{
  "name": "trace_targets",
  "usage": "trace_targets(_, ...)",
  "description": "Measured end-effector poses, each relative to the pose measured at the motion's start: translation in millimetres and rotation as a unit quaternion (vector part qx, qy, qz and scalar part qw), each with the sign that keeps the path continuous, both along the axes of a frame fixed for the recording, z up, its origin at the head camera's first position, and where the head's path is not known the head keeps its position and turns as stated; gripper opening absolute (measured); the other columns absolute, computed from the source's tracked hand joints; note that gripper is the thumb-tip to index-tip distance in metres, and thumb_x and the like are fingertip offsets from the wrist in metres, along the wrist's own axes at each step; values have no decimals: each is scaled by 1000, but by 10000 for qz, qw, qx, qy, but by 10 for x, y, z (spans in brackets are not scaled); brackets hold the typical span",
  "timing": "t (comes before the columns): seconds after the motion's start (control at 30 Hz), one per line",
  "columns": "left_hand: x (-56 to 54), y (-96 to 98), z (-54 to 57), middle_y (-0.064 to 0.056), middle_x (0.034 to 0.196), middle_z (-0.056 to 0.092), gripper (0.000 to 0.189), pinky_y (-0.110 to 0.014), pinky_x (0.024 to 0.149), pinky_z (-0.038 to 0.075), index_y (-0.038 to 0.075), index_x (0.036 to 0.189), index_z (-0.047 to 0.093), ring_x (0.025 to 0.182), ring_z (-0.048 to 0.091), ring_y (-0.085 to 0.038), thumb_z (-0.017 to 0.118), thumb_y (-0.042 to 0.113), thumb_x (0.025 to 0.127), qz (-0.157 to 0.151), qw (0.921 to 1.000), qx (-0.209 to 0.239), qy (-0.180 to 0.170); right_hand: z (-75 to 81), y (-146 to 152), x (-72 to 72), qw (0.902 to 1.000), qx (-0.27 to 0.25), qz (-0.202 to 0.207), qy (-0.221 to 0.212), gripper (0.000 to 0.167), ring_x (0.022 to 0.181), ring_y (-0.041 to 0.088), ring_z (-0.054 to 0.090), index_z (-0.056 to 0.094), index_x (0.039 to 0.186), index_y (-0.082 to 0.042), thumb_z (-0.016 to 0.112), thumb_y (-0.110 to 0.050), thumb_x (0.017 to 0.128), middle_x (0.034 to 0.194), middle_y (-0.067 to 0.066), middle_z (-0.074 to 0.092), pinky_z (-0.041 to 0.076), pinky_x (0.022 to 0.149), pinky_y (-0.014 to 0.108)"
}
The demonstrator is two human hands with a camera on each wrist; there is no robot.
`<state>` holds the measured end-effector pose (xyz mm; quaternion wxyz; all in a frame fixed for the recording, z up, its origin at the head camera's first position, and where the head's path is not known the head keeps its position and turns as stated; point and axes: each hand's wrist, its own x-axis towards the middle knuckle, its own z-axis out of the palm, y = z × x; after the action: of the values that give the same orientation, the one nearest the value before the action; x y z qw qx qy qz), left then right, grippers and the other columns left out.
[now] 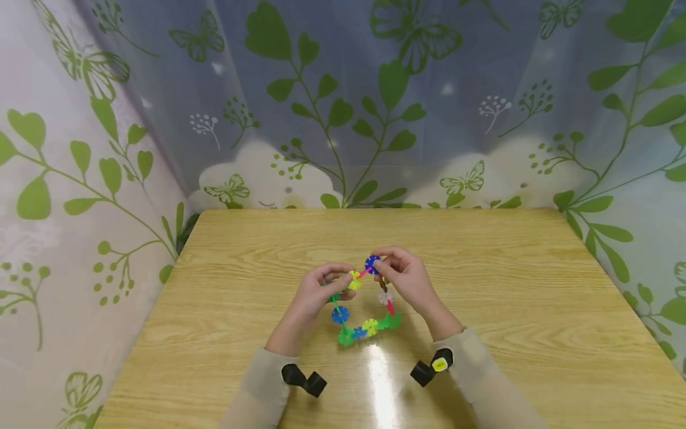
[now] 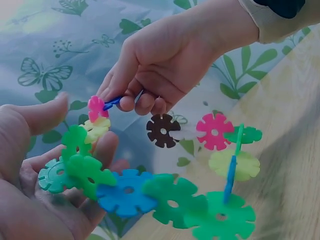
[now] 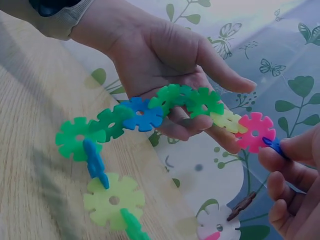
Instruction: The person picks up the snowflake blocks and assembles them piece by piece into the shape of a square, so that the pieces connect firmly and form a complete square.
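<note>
A looped chain of notched interlocking plastic discs hangs between the two hands. My right hand (image 1: 412, 283) pinches a dark blue disc (image 1: 372, 264) between thumb and index finger. A pink disc (image 3: 255, 132) is slotted onto that blue one, followed by a yellow disc (image 1: 355, 280). My left hand (image 1: 315, 293) carries the chain on its fingers beneath green discs (image 3: 205, 102), its thumb held away from them in the right wrist view. A brown disc (image 2: 163, 131) sits just below the right fingers, joined to a white disc (image 3: 217, 220). Blue disc (image 1: 340, 314) hangs below the left hand.
The hands are above a wooden table (image 1: 241, 238). Behind it and at both sides hang curtains (image 1: 332, 143) printed with leaves and butterflies. A black device (image 1: 304, 380) is strapped on the left wrist and another black device (image 1: 423, 373) on the right.
</note>
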<state>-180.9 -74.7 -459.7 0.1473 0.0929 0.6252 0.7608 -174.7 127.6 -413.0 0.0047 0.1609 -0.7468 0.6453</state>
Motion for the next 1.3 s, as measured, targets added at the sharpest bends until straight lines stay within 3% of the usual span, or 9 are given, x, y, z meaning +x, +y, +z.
trace_targets(0.13, -26, 2, 14, -15, 106, 63, 45, -47, 83, 54, -1, 117, 57, 89, 64, -34, 66, 32, 87, -268, 9994, -192, 57, 5, 12, -5, 9998, 73, 190, 8, 19, 68, 47, 51, 58, 109, 10, 54, 1, 92, 78, 36, 56, 48, 52, 22)
trace_targets(0.3, -60, 32, 9, -13, 108, 63, 40, -44, 81, 55, 3, 116, 59, 102, 57, -37, 68, 28, 86, -575, 9965, -531, 280, -20, 14, -14, 9981, 272, 560, 22, 19, 63, 34, 54, 59, 109, 8, 54, 1, 92, 77, 32, 57, 44, 48, 26)
trace_targets(0.43, -71, 70, -15, -11, 107, 62, 38, -43, 73, 57, 3, 117, 58, 93, 62, -34, 71, 17, 84, -625, 9968, -443, 235, -27, 6, -14, 9974, 358, 621, -2, 20, 62, 39, 52, 60, 110, 6, 55, 0, 92, 76, 31, 57, 42, 46, 25)
trace_targets(0.57, -56, 99, -13, -12, 102, 62, 41, -45, 65, 58, 0, 118, 56, 78, 66, -25, 72, 11, 82, -461, 9985, -255, 128, -18, 18, -12, 9972, 425, 608, -86, 22, 66, 49, 49, 58, 113, 5, 54, -3, 93, 76, 30, 57, 45, 47, 29)
trace_targets(0.73, -44, 105, 7, -11, 101, 60, 41, -44, 62, 59, 0, 120, 55, 75, 64, -23, 71, 11, 83, -217, 9997, -144, 17, -32, 79, -22, 9980, 544, 308, 1, 21, 70, 44, 52, 58, 113, 5, 52, -4, 95, 77, 27, 58, 49, 53, 33)
trace_targets(1.0, -67, 62, 27, -11, 100, 61, 40, -50, 63, 57, 1, 120, 55, 73, 65, -30, 69, 14, 85, 13, 9998, -13, -195, -402, 262, -159, 9968, 723, -328, -24, 23, 86, 35, 59, 62, 110, 2, 57, -14, 94, 93, 20, 64, 54, 70, 30)
trace_targets(1.1, -74, 48, 31, -10, 100, 62, 42, -45, 60, 58, 2, 122, 54, 70, 66, -27, 70, 15, 85, 42, 9997, 105, -218, -499, 284, -159, 9974, 598, -187, -347, 29, 89, 31, 60, 60, 112, 3, 56, -20, 95, 99, 19, 64, 56, 72, 34)
trace_targets(1.23, -84, 42, 20, -13, 101, 62, 43, -56, 64, 55, 3, 122, 54, 69, 66, -27, 70, 18, 85, 75, 9996, 246, -154, -532, 264, -112, 9946, 504, 340, -840, 39, 94, 26, 59, 52, 122, 5, 50, -26, 98, 109, 20, 61, 54, 77, 33)
trace_targets(1.3, -85, 44, 17, -15, 102, 63, 43, -62, 67, 51, 4, 123, 54, 71, 66, -31, 69, 20, 85, 103, 9995, 286, -119, -550, 254, -91, 9912, 357, 633, -1104, 43, 94, 31, 60, 48, 126, 6, 47, -28, 99, 111, 21, 60, 54, 79, 39)
